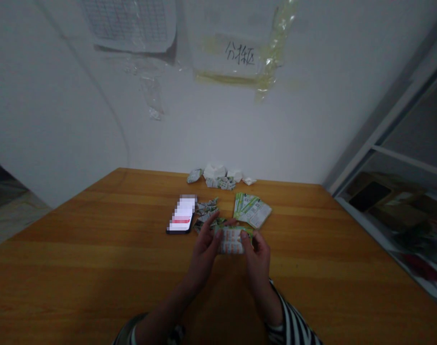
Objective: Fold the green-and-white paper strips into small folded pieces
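Note:
Over the middle of the table, my left hand (203, 249) and my right hand (258, 254) hold a small flat packet (232, 241) between them. Its face is pale with rows of orange and bluish print, and a green strip shows along the top. My left thumb presses on its left end while the other fingers reach up behind. At the right end, my right thumb lies on the front, with fingers curled behind. Crumpled printed wrappers (207, 209) lie just beyond my left hand. A fanned set of flat green-and-white packets (252, 211) rests beyond my right.
A phone (181, 214) with a lit screen lies left of the wrappers. Crumpled white paper (214, 171) and more wrappers sit along the back of the wooden table (96, 239), near the wall (261, 129). Shelving with boxes (394, 201) stands at the right.

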Tool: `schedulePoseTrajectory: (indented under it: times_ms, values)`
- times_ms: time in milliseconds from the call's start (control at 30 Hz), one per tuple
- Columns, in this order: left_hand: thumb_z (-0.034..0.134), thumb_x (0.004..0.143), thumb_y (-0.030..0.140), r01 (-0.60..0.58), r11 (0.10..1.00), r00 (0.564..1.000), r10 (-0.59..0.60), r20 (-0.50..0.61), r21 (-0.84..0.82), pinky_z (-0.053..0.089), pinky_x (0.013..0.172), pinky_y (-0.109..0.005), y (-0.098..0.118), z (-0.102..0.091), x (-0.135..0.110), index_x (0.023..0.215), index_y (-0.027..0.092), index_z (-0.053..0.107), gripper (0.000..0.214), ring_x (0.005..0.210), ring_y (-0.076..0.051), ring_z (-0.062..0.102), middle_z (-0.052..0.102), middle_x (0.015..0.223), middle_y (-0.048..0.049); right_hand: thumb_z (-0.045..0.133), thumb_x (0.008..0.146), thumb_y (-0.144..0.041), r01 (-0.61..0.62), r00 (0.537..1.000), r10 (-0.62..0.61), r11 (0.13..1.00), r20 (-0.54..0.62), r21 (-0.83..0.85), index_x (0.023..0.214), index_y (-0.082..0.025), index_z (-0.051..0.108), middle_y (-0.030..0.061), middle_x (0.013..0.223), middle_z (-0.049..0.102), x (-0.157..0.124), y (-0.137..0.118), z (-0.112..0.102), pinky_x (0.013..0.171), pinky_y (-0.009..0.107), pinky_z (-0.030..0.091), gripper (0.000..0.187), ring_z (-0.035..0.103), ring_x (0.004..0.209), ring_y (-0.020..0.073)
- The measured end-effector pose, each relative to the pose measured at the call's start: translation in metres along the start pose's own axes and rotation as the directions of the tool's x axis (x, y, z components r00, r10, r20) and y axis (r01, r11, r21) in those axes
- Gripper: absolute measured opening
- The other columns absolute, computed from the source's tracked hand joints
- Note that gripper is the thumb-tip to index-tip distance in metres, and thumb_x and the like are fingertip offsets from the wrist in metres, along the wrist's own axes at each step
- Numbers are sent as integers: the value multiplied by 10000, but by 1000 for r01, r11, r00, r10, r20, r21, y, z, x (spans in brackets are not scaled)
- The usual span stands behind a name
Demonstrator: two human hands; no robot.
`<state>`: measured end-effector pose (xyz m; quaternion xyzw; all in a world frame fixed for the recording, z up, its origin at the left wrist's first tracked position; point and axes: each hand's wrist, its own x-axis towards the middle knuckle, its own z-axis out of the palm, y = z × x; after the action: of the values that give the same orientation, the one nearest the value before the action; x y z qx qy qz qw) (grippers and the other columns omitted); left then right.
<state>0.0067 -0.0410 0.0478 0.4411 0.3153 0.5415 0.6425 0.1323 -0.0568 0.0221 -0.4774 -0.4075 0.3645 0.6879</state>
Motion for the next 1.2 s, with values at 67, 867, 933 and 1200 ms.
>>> schedulePoseTrajectory:
  times_ms: [67, 867, 933, 1200]
  values:
    - [584, 870, 346, -19, 999, 1000, 18, -11, -29, 518, 811, -340, 1, 0, 0, 1414, 253, 298, 622, 960, -231, 652, 648, 1209, -106, 597, 831, -434, -50, 998, 51, 999, 27, -8, 805, -188, 604, -22, 636, 539, -1, 1, 0, 475, 219, 407, 247, 481, 553, 133]
    - [554, 860, 423, -22, 970, 988, 57, -142, 241, 489, 837, -330, -2, 5, -6, 1283, 245, 526, 460, 1033, -257, 593, 609, 1243, -61, 604, 817, -464, -48, 996, 46, 999, -81, -24, 765, -185, 586, -20, 629, 546, -8, -4, 4, 511, 232, 455, 285, 519, 586, 145]
    - [551, 861, 428, -29, 963, 985, 74, -158, 269, 493, 811, -322, -1, 6, -7, 1271, 242, 538, 451, 985, -248, 605, 627, 1208, -60, 606, 813, -468, -53, 995, 52, 998, -89, -19, 728, -185, 566, -19, 637, 560, -9, -4, 5, 519, 235, 463, 298, 518, 578, 139]
    - [571, 844, 449, -50, 963, 978, 100, -182, 263, 505, 765, -320, -2, 1, -3, 1230, 225, 580, 446, 948, -251, 620, 624, 1208, -72, 638, 792, -441, -58, 998, 60, 997, -36, 48, 684, -193, 527, -27, 617, 562, -7, 0, 5, 510, 234, 465, 292, 525, 549, 128]
